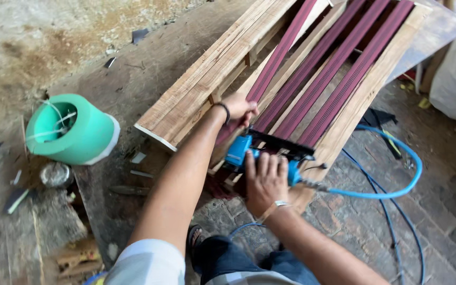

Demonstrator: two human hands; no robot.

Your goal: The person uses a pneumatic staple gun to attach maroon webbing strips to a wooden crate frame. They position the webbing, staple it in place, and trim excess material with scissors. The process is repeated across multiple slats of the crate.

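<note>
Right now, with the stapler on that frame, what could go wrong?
1. The left hand pinches a maroon webbing strap close to the blue pneumatic stapler; a misfire could hit its fingers.
2. The blue air hose loops across the brick floor by the person's foot, so it could snag or trip.

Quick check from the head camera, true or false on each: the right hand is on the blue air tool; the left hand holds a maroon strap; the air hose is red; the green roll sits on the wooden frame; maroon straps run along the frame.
1. The right hand grips the blue air tool. True.
2. The left hand pinches a maroon strap at the near end of the wooden frame. True.
3. The air hose is red. False: it is blue, looping off to the right.
4. The green roll sits on the frame. False: it lies apart, to the left.
5. Several maroon straps run lengthwise along the frame. True.
</note>
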